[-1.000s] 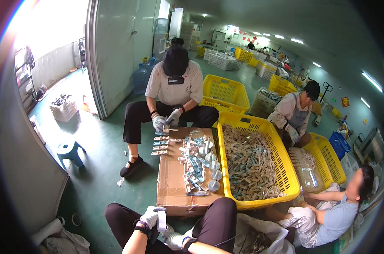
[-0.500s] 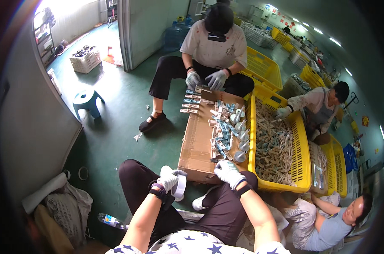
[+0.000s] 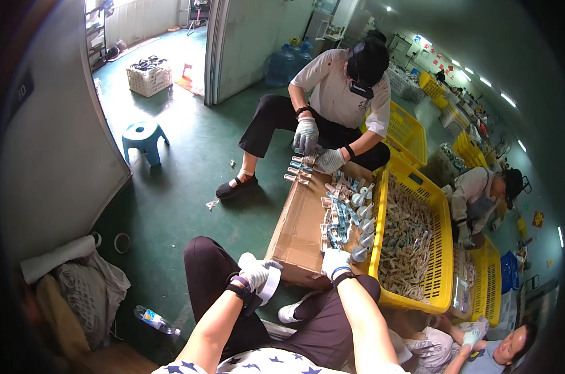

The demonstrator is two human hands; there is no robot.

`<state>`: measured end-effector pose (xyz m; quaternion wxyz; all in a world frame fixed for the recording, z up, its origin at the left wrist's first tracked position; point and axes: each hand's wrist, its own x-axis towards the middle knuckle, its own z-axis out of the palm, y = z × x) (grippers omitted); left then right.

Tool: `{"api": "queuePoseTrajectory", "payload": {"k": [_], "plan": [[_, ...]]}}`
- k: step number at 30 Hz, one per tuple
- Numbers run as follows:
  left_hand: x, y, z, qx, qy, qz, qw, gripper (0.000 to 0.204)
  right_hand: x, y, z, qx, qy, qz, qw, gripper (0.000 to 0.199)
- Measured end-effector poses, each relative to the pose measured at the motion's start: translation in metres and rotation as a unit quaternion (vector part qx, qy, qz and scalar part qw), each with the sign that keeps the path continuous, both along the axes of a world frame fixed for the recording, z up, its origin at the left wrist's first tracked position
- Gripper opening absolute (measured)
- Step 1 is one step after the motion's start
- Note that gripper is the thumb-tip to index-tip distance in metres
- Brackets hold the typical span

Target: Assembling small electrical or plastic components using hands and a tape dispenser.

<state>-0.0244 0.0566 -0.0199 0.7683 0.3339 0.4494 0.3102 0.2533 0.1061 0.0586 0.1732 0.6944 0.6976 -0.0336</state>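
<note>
My left hand (image 3: 257, 274), in a white glove, is closed around a roll of white tape (image 3: 271, 282) above my left knee. My right hand (image 3: 336, 262), gloved too, rests on the near edge of a flat brown cardboard box (image 3: 298, 227) and reaches toward small blue and white plastic parts (image 3: 345, 212) piled on it; whether it grips one I cannot tell. Across the box a seated person's gloved hands (image 3: 317, 149) work on a row of the same parts (image 3: 300, 171).
A yellow crate (image 3: 441, 206) full of pale parts stands right of the box, with more yellow crates behind. Two other people sit at the right. A blue stool (image 3: 144, 138), a white basket (image 3: 148, 76), water jugs (image 3: 285, 61) and a plastic bottle (image 3: 156, 320) stand or lie on the green floor.
The view has swung down and left. My right hand has dropped from mid-air onto the near edge of the box. My left hand stays closed on the tape roll.
</note>
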Motion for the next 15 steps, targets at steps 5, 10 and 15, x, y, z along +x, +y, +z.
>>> {"api": "queuePoseTrajectory", "payload": {"k": [5, 10, 15], "plan": [[0.008, 0.001, -0.026, 0.075, 0.094, -0.065, 0.991, 0.024, 0.007, 0.0, 0.001, -0.028, -0.001, -0.013, 1.0, 0.027], [-0.003, 0.003, -0.014, -0.007, -0.023, -0.086, 0.996, 0.026, 0.025, 0.008, -0.035, 0.065, 0.262, -0.001, 0.963, 0.023], [0.002, -0.009, -0.001, 0.077, 0.075, -0.067, 0.992, 0.023, 0.002, 0.008, -0.065, 0.04, 0.471, 0.03, 0.881, 0.003]]}}
